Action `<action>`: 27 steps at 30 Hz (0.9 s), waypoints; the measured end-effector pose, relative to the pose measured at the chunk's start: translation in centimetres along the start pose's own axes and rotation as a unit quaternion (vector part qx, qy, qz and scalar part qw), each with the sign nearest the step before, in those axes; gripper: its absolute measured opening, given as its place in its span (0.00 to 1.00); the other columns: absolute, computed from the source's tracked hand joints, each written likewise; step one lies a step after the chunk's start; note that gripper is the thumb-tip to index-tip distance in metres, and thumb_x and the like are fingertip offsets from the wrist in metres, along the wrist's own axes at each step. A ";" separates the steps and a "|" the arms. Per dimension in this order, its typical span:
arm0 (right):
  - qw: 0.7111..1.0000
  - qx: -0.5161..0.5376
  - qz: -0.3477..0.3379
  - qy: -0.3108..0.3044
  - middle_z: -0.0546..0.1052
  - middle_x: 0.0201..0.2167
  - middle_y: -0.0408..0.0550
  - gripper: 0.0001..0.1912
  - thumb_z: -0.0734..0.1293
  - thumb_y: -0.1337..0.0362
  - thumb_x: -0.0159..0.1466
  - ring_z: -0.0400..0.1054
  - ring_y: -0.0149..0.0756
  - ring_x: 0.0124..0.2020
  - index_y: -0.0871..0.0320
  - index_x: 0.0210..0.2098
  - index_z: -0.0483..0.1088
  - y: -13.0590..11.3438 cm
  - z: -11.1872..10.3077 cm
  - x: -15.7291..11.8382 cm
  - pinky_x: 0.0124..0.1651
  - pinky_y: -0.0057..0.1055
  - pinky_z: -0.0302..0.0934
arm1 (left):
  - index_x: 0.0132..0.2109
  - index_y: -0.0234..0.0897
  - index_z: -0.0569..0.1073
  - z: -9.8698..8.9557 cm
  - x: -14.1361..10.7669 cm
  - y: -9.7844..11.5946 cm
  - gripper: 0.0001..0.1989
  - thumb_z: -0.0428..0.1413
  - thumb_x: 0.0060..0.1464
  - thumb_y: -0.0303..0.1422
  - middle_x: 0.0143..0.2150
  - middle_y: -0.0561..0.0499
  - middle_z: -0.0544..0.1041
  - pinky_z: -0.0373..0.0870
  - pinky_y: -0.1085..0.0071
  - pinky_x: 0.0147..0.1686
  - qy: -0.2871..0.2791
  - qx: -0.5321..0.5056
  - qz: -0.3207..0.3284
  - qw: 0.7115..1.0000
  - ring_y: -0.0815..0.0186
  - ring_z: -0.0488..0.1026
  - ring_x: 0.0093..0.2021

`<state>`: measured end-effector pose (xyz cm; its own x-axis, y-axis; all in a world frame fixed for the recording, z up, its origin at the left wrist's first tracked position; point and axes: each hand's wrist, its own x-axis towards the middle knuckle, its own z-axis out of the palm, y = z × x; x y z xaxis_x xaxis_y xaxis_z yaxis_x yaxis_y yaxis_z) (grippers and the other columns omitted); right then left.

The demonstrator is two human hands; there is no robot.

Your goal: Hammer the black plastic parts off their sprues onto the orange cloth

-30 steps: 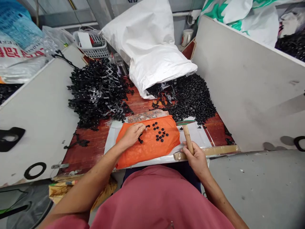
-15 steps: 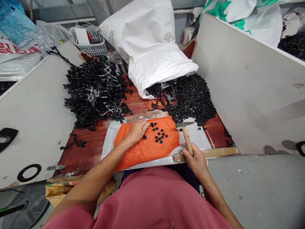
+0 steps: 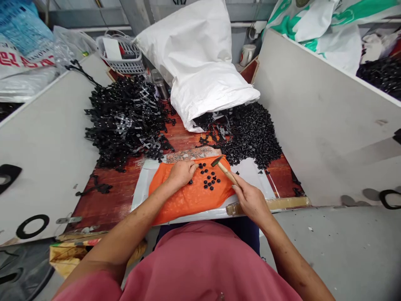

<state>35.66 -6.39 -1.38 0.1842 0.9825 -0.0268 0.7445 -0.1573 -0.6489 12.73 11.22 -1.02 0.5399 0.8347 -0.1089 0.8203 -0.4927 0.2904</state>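
Note:
My left hand [image 3: 182, 173] rests on an orange cloth [image 3: 175, 205], its fingers pinched together at the cloth's upper edge. Whatever lies between those fingertips is too small to make out; a small black round piece [image 3: 201, 166] is right beside them. Several more black round pieces [image 3: 209, 183] lie scattered on the cloth, and one sits just under the left hand. Wrapped around a wooden handle, my right hand [image 3: 252, 200] holds a hammer [image 3: 226, 170]. Its dark head is over the cloth's upper right part, close to the left fingertips.
A speckled stone slab [image 3: 194, 154] shows behind the cloth. Black plastic parts are heaped at left [image 3: 125, 121], and small black pieces at right [image 3: 257, 133], below a white sack [image 3: 203, 71]. Side panels [image 3: 319, 117] flank the table. A basket [image 3: 125, 62] stands behind.
The hammer has swung left and inward with my right hand, from beside the cloth to over it. My left hand stays nearly where it was, still pinched.

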 end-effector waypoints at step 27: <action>0.998 -0.044 -0.052 0.014 0.83 0.47 0.49 0.28 0.56 0.60 0.75 0.79 0.43 0.44 0.48 0.73 0.58 -3.3 0.1 3.0 0.49 0.35 0.70 | 0.28 0.37 0.73 0.2 -0.2 -0.7 0.19 0.49 0.67 0.36 0.29 0.49 0.79 0.59 0.71 0.32 0.030 -0.117 -0.014 0.993 0.64 0.72 0.31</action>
<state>33.71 -2.93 0.64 0.1208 0.9909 0.0591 0.8139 -0.0647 -0.5774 12.14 11.34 -1.43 0.5000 0.8635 -0.0658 0.7649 -0.4047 0.5011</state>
